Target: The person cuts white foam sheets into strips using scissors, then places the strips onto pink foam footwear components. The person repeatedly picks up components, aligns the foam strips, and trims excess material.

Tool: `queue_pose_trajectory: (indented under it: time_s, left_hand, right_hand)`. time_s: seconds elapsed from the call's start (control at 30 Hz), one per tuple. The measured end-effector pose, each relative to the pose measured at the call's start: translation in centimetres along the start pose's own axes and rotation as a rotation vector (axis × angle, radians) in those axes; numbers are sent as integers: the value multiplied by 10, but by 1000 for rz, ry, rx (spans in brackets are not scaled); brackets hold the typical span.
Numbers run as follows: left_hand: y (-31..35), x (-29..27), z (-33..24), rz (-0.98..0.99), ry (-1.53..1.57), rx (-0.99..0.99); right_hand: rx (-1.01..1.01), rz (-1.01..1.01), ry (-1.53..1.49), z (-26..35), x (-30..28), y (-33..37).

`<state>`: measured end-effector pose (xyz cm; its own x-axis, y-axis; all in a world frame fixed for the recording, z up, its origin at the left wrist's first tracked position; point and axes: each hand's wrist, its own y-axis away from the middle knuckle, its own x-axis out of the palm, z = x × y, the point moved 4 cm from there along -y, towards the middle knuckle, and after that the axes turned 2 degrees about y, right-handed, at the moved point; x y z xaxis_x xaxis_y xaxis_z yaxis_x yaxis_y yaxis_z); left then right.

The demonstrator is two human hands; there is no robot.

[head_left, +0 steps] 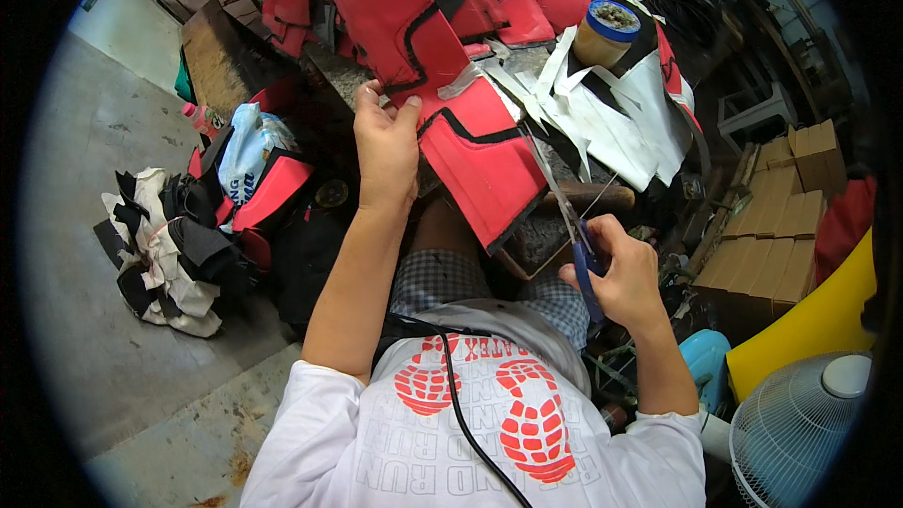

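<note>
My left hand (388, 146) pinches a red fabric piece (484, 179) with black trim along its edges, thumb on top, near the middle of its left side. The piece hangs tilted over my lap and the edge of the worktable. With my right hand (621, 273) I grip a pair of scissors (585, 273) by the blue handles. Their blades point up along the right edge of the red piece; whether they touch the fabric I cannot tell. A thin thread runs close to the blades. Some clear film (461, 83) lies across the piece.
More red pieces (527, 5) are heaped at the table's far side. White sheet scraps (649, 118) and a blue-lidded jar (609, 28) lie to the right. Fabric scraps (179, 273) sit on the floor at left. Cardboard boxes (762, 254) and a fan (800, 433) stand at right.
</note>
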<state>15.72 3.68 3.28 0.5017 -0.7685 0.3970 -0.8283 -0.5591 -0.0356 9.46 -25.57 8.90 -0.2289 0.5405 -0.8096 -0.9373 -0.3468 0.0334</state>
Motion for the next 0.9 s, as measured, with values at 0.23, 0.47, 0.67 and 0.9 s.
queue_pose_trajectory:
  time_s: [0.23, 0.47, 0.67, 0.9]
  left_hand:
    - [6, 3, 4, 30, 122, -31]
    - [10, 6, -4, 64, 166, -91]
    - [21, 32, -12, 220, 187, -206]
    - [22, 76, -7, 359, 83, -191]
  right_hand:
    - [32, -34, -98, -9, 11, 2]
    - [58, -215, 125, -32, -17, -35]
    - [-50, -294, 297, -41, -17, -106]
    - [-4, 29, -992, -36, -30, -98]
